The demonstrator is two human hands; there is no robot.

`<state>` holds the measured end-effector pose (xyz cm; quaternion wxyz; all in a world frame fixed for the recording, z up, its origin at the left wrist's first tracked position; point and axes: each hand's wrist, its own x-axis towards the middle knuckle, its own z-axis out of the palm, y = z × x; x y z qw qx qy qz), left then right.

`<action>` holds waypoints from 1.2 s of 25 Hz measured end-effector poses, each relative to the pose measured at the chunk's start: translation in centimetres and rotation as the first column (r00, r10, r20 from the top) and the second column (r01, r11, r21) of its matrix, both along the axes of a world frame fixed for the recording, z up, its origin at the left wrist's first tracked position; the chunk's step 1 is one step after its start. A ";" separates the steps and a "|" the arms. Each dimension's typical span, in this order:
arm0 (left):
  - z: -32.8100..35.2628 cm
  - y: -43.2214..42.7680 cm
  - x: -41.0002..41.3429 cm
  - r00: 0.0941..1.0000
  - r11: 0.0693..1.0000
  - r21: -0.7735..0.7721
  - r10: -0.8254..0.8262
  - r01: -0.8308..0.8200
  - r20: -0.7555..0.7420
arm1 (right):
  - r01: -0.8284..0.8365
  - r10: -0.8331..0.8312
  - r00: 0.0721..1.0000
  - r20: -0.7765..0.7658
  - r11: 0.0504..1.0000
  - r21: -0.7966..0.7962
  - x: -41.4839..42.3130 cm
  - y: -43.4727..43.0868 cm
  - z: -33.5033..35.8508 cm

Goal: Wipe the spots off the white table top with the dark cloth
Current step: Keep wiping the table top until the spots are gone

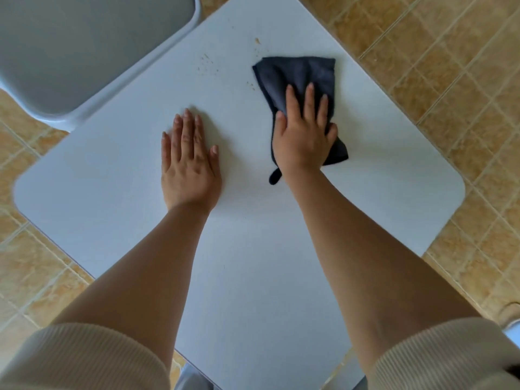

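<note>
The white table top point(112, 175) fills the middle of the head view. A dark cloth point(298, 77) lies flat on its far right part. My right hand point(305, 136) presses on the cloth's near half with straight fingers; a small loop of the cloth sticks out by my wrist. My left hand point(190, 161) rests flat on the bare table, palm down, left of the cloth. Brown crumb-like spots point(208, 64) are scattered beyond my left hand, a larger spot point(256, 41) lies beyond the cloth, and a few specks point(251, 85) sit at the cloth's left edge.
A grey chair seat point(84, 46) stands against the table's far left edge. Tan tiled floor point(450, 80) surrounds the table. The table's rounded corners are at the left and right.
</note>
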<state>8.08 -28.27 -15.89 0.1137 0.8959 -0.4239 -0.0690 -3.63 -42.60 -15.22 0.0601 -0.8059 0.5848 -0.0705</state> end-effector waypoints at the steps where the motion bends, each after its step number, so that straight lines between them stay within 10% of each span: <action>1: 0.1 0.0 0.0 1.000 1.000 -0.001 0.000 0.000 -0.001 | -0.068 0.069 0.998 0.012 0.997 -0.042 0.8 0.4 -0.1; 6: 0.3 -0.1 0.1 1.000 1.000 -0.007 0.004 -0.004 0.008 | -0.352 0.357 0.934 -0.007 0.916 -0.193 -4.3 3.7 -0.2; 16: 0.1 -0.2 0.1 1.000 1.000 -0.022 0.012 -0.012 0.027 | 0.162 -0.156 0.986 -0.063 0.979 0.119 -2.9 -8.0 1.7; 21: 0.0 -0.1 0.1 0.999 1.000 -0.017 0.015 -0.015 0.028 | -0.153 0.176 0.979 -0.104 0.968 0.202 5.0 -8.7 2.3; 26: 0.2 -0.1 0.2 1.000 1.000 -0.021 0.006 -0.005 0.029 | -0.478 0.473 0.879 -0.067 0.871 -0.118 0.7 -2.6 0.4; 30: 0.1 -0.2 0.1 1.000 1.000 -0.020 0.006 -0.006 0.027 | -0.454 0.448 0.891 -0.074 0.876 -0.164 -4.7 -3.1 0.3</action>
